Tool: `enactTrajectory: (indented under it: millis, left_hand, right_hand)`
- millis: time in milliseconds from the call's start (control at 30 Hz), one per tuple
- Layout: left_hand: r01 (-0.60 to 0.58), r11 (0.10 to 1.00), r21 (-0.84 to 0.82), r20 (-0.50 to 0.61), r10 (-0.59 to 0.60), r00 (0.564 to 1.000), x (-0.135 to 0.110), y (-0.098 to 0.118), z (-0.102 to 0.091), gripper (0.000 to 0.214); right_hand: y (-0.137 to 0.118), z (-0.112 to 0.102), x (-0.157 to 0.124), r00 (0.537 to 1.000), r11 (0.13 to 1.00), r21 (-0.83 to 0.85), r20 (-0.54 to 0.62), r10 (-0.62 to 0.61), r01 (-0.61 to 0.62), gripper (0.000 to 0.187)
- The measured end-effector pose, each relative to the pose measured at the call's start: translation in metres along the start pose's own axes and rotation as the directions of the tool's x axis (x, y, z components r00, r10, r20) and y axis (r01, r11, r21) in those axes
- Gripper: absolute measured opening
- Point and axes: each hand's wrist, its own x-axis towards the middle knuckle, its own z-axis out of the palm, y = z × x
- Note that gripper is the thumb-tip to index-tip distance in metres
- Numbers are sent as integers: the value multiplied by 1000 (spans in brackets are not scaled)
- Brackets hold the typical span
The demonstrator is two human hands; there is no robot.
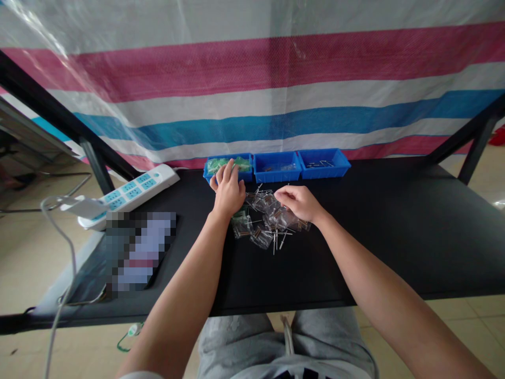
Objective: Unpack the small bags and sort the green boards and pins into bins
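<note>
My left hand (228,190) reaches to the front edge of the left blue bin (209,168), which holds small green packets; its fingers are stretched over the rim and I see nothing in them. My right hand (296,202) rests curled on a pile of small clear bags (263,210) with metal pins on the black table (394,226); the fingers pinch together, and what they hold is hidden. Loose pins (278,238) lie at the pile's near side.
A middle blue bin (277,166) and a right blue bin (323,162) with pins stand in a row at the table's back edge. A white power strip (130,192) and a blurred flat object (138,252) lie at the left. A striped tarp hangs behind.
</note>
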Motion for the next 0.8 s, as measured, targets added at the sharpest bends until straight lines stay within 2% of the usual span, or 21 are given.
enactTrajectory:
  millis: [267, 433, 533, 667, 733, 800]
  left_hand:
    - [77, 972, -222, -57, -91, 994, 5, -2, 0, 61]
    - [144, 937, -317, -33, -162, 986, 8, -3, -2, 58]
    - [178, 952, -250, 18, -180, 984, 7, 2, -3, 55]
    - [211, 974, -83, 51, -207, 977, 3, 9, -6, 61]
    - [187, 982, -23, 19, -186, 982, 0, 11, -9, 64]
    - [103, 995, 11, 15, -103, 995, -2, 13, -11, 63]
  right_hand:
    - [-2, -1, 0, 1000, 999, -49, 16, 10, -9, 40]
    - [-1, -2, 0, 999, 990, 139, 30, 34, -38, 42]
    - [0, -3, 0, 998, 964, 257, 30, 63, -69, 42]
    - [0, -3, 1, 997, 952, 296, 26, 77, -81, 42]
    - [0, -2, 1, 996, 951, 296, 23, 81, -84, 41]
    - [-1, -2, 0, 996, 952, 294, 25, 81, -85, 42]
